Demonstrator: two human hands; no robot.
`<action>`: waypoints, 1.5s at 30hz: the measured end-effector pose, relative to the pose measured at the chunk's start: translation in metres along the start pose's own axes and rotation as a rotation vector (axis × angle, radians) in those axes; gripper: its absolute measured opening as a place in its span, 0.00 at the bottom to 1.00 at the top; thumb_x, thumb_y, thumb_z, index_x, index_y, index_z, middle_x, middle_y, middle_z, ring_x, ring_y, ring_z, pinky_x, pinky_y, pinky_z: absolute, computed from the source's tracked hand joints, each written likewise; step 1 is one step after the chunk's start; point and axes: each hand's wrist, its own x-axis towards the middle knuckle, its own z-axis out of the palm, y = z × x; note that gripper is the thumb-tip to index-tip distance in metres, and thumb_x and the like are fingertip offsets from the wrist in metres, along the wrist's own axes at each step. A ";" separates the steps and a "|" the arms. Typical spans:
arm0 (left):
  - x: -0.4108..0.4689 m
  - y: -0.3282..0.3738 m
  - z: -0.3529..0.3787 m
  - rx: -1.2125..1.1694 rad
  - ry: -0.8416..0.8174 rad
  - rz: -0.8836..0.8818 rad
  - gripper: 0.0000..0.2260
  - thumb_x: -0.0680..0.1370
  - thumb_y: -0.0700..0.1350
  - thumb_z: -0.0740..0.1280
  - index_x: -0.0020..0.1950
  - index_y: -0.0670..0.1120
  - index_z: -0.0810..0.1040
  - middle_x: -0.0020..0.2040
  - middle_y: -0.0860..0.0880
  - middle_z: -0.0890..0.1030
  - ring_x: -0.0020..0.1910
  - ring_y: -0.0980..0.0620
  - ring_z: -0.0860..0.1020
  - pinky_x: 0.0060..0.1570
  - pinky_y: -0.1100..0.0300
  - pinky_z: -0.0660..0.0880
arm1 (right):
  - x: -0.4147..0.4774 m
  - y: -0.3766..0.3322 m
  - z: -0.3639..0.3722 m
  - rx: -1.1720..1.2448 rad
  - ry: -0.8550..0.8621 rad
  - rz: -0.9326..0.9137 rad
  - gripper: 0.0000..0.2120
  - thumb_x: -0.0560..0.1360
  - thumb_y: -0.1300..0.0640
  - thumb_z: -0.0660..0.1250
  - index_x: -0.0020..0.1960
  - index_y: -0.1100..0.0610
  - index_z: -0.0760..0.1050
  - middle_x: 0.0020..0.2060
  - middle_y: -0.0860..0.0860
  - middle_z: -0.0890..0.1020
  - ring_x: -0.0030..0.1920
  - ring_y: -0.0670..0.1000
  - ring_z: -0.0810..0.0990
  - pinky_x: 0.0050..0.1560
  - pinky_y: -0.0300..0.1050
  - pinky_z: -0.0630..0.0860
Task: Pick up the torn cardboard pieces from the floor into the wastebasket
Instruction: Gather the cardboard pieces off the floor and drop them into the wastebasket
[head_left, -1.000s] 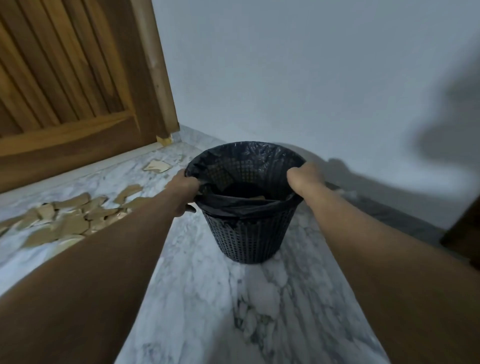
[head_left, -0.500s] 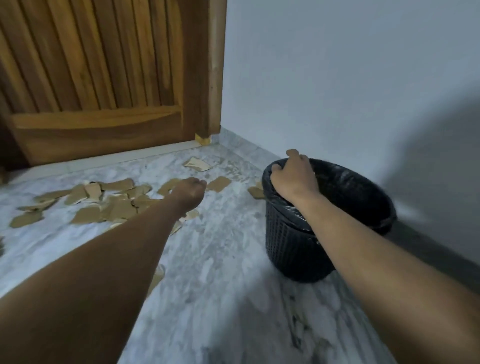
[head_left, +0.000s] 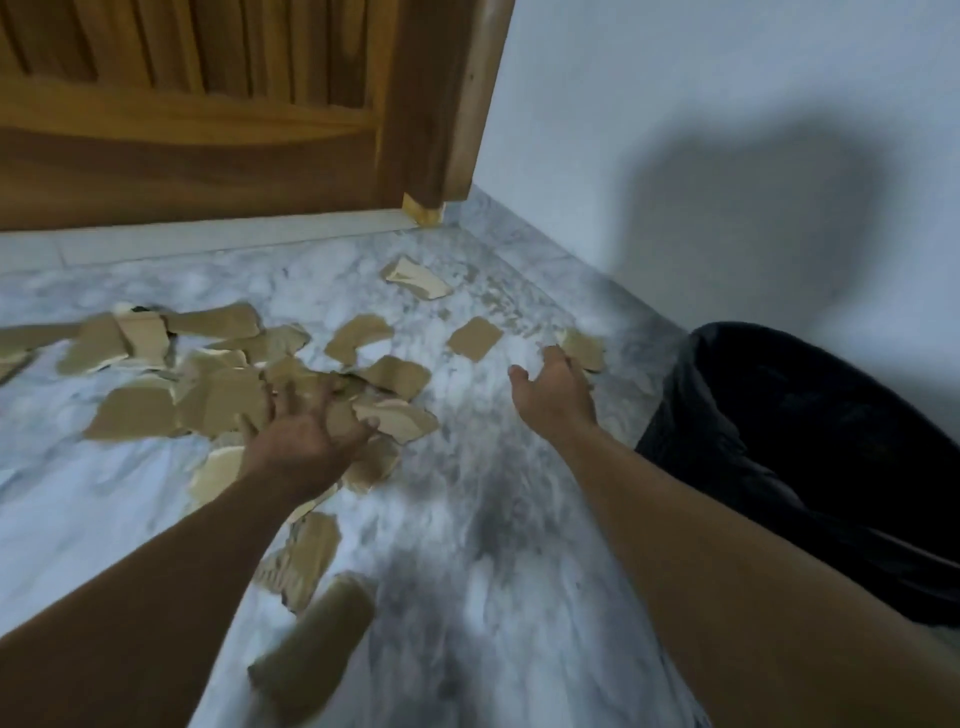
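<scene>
Several torn brown cardboard pieces (head_left: 223, 395) lie scattered over the marble floor, most in a heap at the left and middle. My left hand (head_left: 306, 431) hovers over that heap with fingers spread, holding nothing. My right hand (head_left: 553, 389) is open above the floor, its fingers reaching toward a small piece (head_left: 584, 348) near the wall. Another square piece (head_left: 474, 339) lies just left of it. The black wastebasket (head_left: 810, 467) with a dark liner stands at the right, beside my right forearm. More pieces (head_left: 304, 556) lie under my left forearm.
A wooden door (head_left: 234, 104) closes off the back, with its frame meeting a white wall (head_left: 727, 130) at the corner. The wall runs along the right behind the wastebasket. Bare marble floor (head_left: 493, 571) shows between my arms.
My right hand has let go of the wastebasket rim and moved left toward the floor pieces. My left hand has opened over the heap. The view has swung left, pushing the basket to the right edge.
</scene>
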 end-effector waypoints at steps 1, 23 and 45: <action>0.009 -0.003 0.008 0.039 0.017 0.011 0.43 0.71 0.79 0.54 0.82 0.61 0.51 0.83 0.40 0.50 0.82 0.37 0.45 0.76 0.33 0.44 | 0.014 0.010 0.011 -0.001 -0.006 0.031 0.30 0.81 0.44 0.62 0.76 0.61 0.64 0.72 0.59 0.68 0.70 0.62 0.71 0.65 0.56 0.70; 0.105 -0.019 0.071 0.298 0.182 -0.083 0.42 0.72 0.80 0.46 0.77 0.55 0.61 0.81 0.43 0.60 0.80 0.42 0.54 0.76 0.34 0.49 | 0.262 0.047 0.144 -0.296 -0.125 0.151 0.45 0.70 0.19 0.40 0.81 0.38 0.45 0.81 0.63 0.47 0.80 0.66 0.44 0.73 0.73 0.37; 0.095 -0.016 0.069 0.162 0.243 -0.272 0.49 0.75 0.78 0.39 0.84 0.44 0.46 0.84 0.46 0.52 0.83 0.49 0.48 0.79 0.41 0.43 | 0.203 -0.071 0.203 -0.216 -0.564 -0.449 0.27 0.77 0.26 0.44 0.75 0.27 0.58 0.82 0.44 0.47 0.80 0.63 0.38 0.73 0.69 0.31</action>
